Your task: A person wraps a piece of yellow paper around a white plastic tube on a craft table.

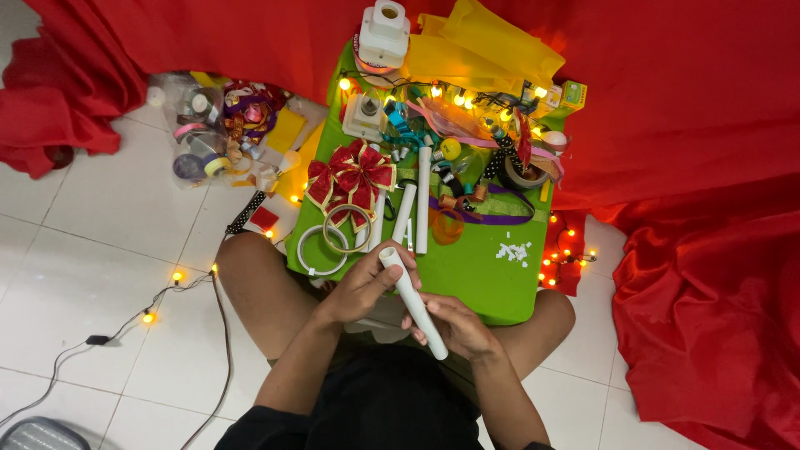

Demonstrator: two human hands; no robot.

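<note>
Head camera looks straight down on a person seated on a white tiled floor (pixel 92 250) with a small green table (pixel 475 279) across the knees. Both bare hands hold one white rolled paper tube (pixel 412 300), which slants from upper left to lower right just at the table's near edge. The left hand (pixel 367 287) is clenched around the tube's upper end, thumb and fingers wrapped near its open mouth. The right hand (pixel 454 327) grasps the lower half, fingers curled over it.

On the table, just beyond the hands, lie a white ring (pixel 321 250) and a gold ring (pixel 347 228), overlapping. A red bow with gold edging (pixel 350 179) sits above them. Beside it three more white tubes (pixel 422 200) lie roughly parallel. Small white paper scraps (pixel 513 250) lie to the right. Ribbons, tape rolls and lit yellow fairy lights (pixel 454 98) crowd the far end, near a white dispenser (pixel 383 33). Red cloth (pixel 683 125) drapes around the scene, and a pile of ribbon spools (pixel 221 125) sits on the floor to the left.
</note>
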